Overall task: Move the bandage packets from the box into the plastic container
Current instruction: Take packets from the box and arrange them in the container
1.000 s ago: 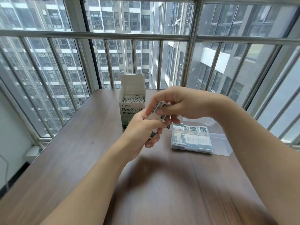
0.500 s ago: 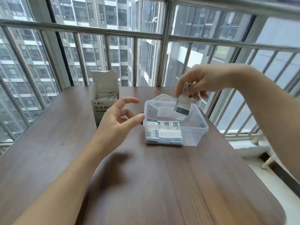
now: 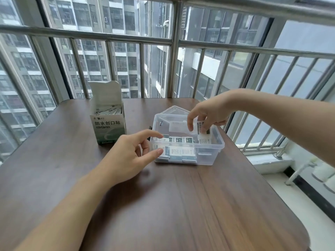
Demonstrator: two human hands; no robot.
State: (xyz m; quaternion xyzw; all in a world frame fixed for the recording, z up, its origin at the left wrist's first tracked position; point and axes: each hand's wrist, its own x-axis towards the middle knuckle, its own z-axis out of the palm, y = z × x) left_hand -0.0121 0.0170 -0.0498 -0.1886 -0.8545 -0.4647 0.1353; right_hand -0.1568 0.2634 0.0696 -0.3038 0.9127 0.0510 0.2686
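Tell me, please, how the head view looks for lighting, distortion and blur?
Head view: soft daylight through the window; wide-angle lens bows the railing; faint shadow under the left hand on the table; clear container shows mild glare; right hand and packets sharp enough.

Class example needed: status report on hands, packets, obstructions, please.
Right hand pinching packets inside plastic container. Left hand open beside it. Box still holds packets. Nothing blocking.
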